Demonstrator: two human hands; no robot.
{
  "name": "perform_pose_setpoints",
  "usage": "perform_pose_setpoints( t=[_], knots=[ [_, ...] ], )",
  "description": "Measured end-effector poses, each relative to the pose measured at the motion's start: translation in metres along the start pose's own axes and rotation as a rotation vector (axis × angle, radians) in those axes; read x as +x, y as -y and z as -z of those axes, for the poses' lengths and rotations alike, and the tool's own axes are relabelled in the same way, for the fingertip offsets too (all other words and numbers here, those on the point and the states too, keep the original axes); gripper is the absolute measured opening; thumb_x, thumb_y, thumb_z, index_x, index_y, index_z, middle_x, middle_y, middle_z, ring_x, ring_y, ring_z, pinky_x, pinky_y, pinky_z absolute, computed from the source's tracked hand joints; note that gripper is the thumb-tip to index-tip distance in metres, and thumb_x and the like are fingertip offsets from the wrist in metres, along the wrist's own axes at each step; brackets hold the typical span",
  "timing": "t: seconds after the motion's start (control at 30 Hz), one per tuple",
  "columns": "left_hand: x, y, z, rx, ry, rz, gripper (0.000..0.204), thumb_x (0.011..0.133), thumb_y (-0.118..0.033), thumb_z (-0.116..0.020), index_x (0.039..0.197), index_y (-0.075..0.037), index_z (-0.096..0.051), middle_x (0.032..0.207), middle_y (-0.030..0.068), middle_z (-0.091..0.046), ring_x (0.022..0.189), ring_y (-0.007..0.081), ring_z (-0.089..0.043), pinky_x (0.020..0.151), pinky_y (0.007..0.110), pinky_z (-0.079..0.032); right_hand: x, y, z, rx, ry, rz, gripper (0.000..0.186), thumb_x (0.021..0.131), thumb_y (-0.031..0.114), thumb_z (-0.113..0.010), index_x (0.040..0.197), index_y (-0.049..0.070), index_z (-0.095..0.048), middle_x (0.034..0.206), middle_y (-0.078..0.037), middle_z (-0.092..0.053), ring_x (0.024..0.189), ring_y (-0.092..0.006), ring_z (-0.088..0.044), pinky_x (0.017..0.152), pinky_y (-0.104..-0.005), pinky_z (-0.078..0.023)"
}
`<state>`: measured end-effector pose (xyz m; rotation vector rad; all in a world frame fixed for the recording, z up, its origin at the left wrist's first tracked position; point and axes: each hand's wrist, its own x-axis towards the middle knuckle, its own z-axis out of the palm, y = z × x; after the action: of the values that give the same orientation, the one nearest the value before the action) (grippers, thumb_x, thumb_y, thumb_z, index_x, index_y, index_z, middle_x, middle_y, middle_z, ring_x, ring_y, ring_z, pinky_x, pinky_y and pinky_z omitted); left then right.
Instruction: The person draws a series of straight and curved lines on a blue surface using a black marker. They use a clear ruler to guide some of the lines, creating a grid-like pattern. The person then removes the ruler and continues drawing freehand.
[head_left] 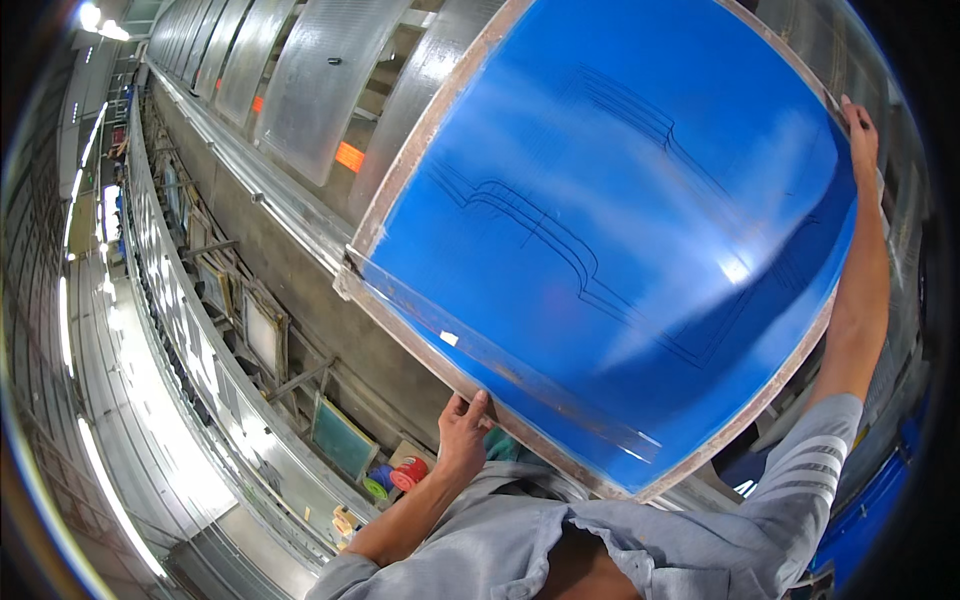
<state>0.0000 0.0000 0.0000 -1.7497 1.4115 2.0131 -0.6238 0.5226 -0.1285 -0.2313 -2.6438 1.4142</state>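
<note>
A large screen-printing frame point(640, 200) with blue coated mesh and thin dark outline lines fills the middle and right of the view, tilted. Its worn border is brownish. My left hand point(463, 437) is closed on the near border, thumb on top and the other fingers partly hidden beneath. On the right-hand border, my right hand point(862, 140) grips the far part, with some fingers out of sight behind the edge. A clear strip point(500, 368) runs along the near-left side of the mesh, with a small white patch on it.
Long tables with translucent sheets point(320, 80) and orange markers point(349, 156) stretch away beyond the frame, bordered by a metal rail point(255, 190). More frames point(264, 328) lean at the left. A red tub point(408, 472) and a green roll-like item point(375, 487) sit near my left forearm.
</note>
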Motion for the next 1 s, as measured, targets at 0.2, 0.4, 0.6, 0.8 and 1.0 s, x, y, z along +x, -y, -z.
perform_pose_setpoints(
  t=[0.2, 0.4, 0.6, 0.8, 1.0],
  knots=[
    [-0.008, -0.011, -0.001, -0.099, 0.086, 0.131, 0.025, 0.094, -0.019, -0.061, 0.114, -0.005, -0.055, 0.107, 0.0024, -0.062, 0.099, 0.0162, -0.058, 0.085, 0.039, -0.048, -0.029, 0.063, -0.033, 0.277, -0.006, -0.073, 0.037, 0.093, 0.033, -0.058, 0.108, 0.000, -0.063, 0.096, -0.011, -0.071, 0.096, -0.0169, -0.064, 0.092, -0.0299, -0.046],
    [0.008, -0.020, 0.011, -0.060, 0.266, 0.392, 0.029, 0.094, -0.021, -0.061, 0.116, -0.003, -0.054, 0.109, 0.0065, -0.058, 0.099, 0.0200, -0.057, 0.095, 0.048, -0.049, -0.078, 0.154, -0.025, 0.440, -0.122, 0.014, 0.040, 0.099, 0.036, -0.047, 0.112, 0.002, -0.062, 0.091, -0.008, -0.069, 0.086, -0.0152, -0.062, 0.080, -0.0296, -0.046],
    [0.031, -0.059, 0.018, -0.142, 0.457, 0.684, 0.035, 0.093, -0.024, -0.062, 0.115, 0.001, -0.052, 0.108, 0.0089, -0.055, 0.100, 0.0250, -0.058, 0.095, 0.047, -0.052, -0.194, 0.268, -0.095, 0.820, -0.042, -0.006, 0.036, 0.099, 0.035, -0.047, 0.092, 0.002, -0.059, 0.069, -0.002, -0.051, 0.061, -0.0110, -0.047, 0.054, -0.0241, -0.036],
    [0.061, -0.095, 0.022, 0.211, 0.638, 0.990, 0.049, 0.089, -0.024, -0.067, 0.126, 0.004, -0.050, 0.127, 0.0133, -0.054, 0.110, 0.0343, -0.060, 0.094, 0.046, -0.051, -0.335, 0.318, -0.200, 1.128, -0.019, -0.299, 0.005, 0.084, 0.007, -0.055, 0.084, 0.002, -0.053, 0.069, -0.006, -0.052, 0.054, -0.0106, -0.044, 0.046, -0.0263, -0.034],
    [0.092, -0.237, 0.016, 0.783, 1.386, 0.430, 0.030, 0.091, -0.015, -0.064, 0.118, -0.002, -0.065, 0.109, 0.0119, -0.068, 0.104, 0.0180, -0.063, 0.092, 0.031, -0.049, -0.358, 0.324, -0.270, 1.055, -0.090, -0.305, 0.007, 0.082, 0.000, -0.053, 0.089, -0.001, -0.053, 0.071, -0.006, -0.053, 0.056, -0.0108, -0.046, 0.047, -0.0255, -0.034]
  ],
)
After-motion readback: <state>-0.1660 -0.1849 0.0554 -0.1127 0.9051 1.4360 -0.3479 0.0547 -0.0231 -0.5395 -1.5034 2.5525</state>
